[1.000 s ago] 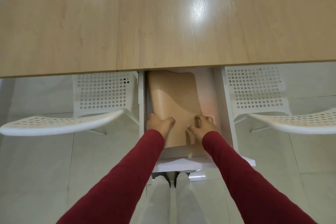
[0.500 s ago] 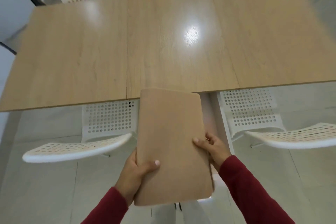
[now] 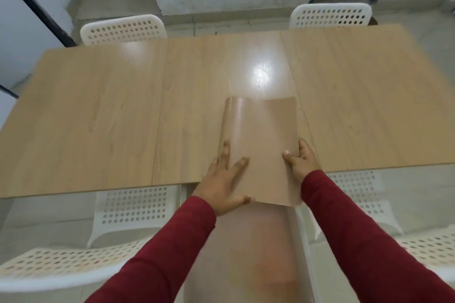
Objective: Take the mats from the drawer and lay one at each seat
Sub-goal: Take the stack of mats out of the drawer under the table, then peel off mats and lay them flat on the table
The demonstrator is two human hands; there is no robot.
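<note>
Left hand (image 3: 225, 179) lies flat, fingers spread, palm pressed on the near-left corner of the mats (image 3: 262, 152), thumb hooked under the near edge; it is pressing, not clamped shut. The mats look like a stack, but I can't count them from here. They rest on the counter (image 3: 98, 118) just right of centre, near end overhanging the counter's near edge. Long axis runs 6 to 12 o'clock, straight away from the person. Far-left corner curls up a bit.

Right hand (image 3: 301, 157) pinches the right edge near the near-right corner, thumb on top, fingers tucked underneath.

Key relation: the stack sits dead ahead between both hands, touching both, neither one clearly nearer. Seats are at 10 and 2 o'clock on the far side, 7 and 5 on the near side, with a white chair at each. The drawer (image 3: 301, 241) under the counter stands open at 6 o'clock.

My read: the next move is to peel one mat off and turn it crosswise for a seat. No mat is laid yet.
</note>
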